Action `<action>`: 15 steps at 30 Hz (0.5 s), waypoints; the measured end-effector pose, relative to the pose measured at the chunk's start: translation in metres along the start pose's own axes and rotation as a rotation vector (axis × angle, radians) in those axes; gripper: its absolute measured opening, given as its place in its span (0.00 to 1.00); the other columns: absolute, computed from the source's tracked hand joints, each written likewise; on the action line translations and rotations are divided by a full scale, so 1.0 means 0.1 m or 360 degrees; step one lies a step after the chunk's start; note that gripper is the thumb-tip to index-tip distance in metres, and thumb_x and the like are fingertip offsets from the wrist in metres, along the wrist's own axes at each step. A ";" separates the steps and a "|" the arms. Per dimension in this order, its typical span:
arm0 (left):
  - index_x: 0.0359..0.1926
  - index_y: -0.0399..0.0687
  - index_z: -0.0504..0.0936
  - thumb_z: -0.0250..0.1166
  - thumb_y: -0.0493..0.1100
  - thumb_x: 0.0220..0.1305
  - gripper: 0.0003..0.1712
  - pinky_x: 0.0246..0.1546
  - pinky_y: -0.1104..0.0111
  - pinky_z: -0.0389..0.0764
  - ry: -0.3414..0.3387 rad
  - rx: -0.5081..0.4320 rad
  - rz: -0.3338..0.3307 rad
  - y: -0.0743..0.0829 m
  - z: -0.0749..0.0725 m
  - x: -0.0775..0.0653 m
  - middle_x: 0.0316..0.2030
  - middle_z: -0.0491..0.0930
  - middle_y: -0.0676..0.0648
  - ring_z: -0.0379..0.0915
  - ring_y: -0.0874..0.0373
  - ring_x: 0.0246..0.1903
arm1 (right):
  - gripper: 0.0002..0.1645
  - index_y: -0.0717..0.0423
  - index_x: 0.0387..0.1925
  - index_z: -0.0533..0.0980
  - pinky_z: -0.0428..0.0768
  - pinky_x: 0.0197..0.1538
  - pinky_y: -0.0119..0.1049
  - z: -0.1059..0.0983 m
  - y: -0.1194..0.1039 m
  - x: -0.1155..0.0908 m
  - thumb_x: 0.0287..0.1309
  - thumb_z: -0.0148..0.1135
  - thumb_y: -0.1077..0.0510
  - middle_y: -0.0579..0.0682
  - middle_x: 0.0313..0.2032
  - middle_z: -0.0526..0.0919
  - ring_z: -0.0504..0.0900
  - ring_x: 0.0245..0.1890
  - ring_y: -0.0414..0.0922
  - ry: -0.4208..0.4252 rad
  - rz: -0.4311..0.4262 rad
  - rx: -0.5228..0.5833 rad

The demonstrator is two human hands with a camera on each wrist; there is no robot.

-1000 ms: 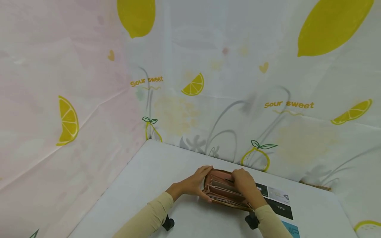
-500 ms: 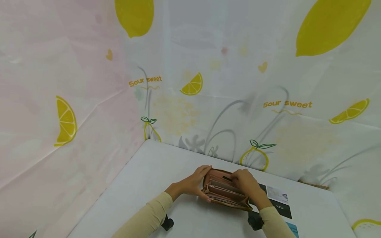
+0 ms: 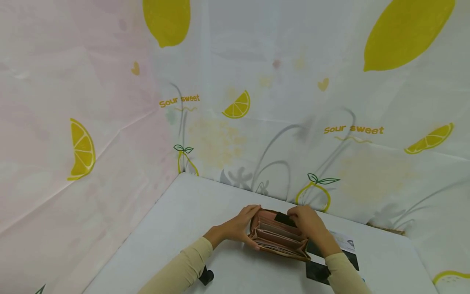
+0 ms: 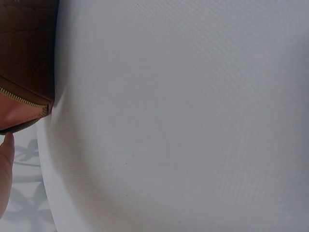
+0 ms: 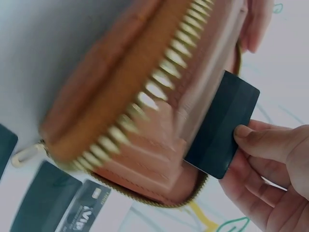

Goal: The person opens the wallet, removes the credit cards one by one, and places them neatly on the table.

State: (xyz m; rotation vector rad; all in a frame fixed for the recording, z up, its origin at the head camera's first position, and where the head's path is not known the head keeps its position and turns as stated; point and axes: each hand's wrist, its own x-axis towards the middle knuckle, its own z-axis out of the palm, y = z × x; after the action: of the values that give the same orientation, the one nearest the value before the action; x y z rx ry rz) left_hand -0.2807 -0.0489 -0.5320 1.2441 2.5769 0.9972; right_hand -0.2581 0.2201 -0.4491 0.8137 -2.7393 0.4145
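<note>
A brown zip-around wallet (image 3: 280, 254) lies unzipped and spread, with its pinkish inner compartments facing up. My left hand (image 3: 238, 226) grips its left end, thumb on the near edge and fingers at the far one. In the left wrist view only a corner of the wallet (image 4: 29, 48) and one fingertip (image 4: 7, 150) show. My right hand (image 3: 310, 224) is at the wallet's far right side. It pinches a black card (image 5: 224, 125) between thumb and fingers, and the card stands partly out of the wallet. The card's lower edge is hidden inside.
Several cards lie on the white table to the wallet's right: a pale card (image 3: 343, 241), a black card (image 3: 317, 272) and a dark VIP card (image 5: 84, 210). A small black object (image 3: 206, 277) shows below the left forearm. Lemon-printed sheeting (image 3: 271, 122) backs the table.
My right hand has moved slightly right and away from the wallet's interior, and much more of the black card shows. The left hand keeps its grip in place.
</note>
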 end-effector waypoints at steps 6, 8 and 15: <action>0.77 0.39 0.41 0.80 0.61 0.40 0.76 0.66 0.60 0.62 -0.0002 -0.0005 0.0008 -0.01 0.00 0.01 0.72 0.46 0.46 0.45 0.53 0.70 | 0.08 0.58 0.31 0.84 0.77 0.29 0.35 -0.16 0.03 0.00 0.52 0.69 0.72 0.46 0.26 0.83 0.75 0.25 0.38 -0.0004 0.0012 0.0039; 0.77 0.39 0.41 0.81 0.61 0.40 0.75 0.66 0.60 0.61 -0.0005 -0.0009 0.0004 0.00 -0.01 0.01 0.72 0.46 0.46 0.45 0.53 0.70 | 0.07 0.58 0.32 0.84 0.76 0.28 0.34 -0.20 0.04 0.00 0.53 0.68 0.71 0.46 0.26 0.83 0.74 0.24 0.37 -0.0011 0.0029 0.0035; 0.77 0.39 0.42 0.81 0.61 0.39 0.76 0.66 0.60 0.61 0.0002 -0.0020 -0.0010 0.01 0.00 0.01 0.72 0.47 0.46 0.45 0.53 0.71 | 0.07 0.62 0.35 0.84 0.77 0.28 0.34 -0.36 0.09 -0.03 0.52 0.69 0.71 0.51 0.30 0.85 0.78 0.26 0.40 0.0031 0.0115 0.0039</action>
State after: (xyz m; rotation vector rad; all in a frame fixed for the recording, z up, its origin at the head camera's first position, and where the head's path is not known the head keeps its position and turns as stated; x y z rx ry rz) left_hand -0.2804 -0.0479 -0.5313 1.2317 2.5702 1.0116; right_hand -0.2551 0.2406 -0.4181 0.7146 -2.7568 0.4685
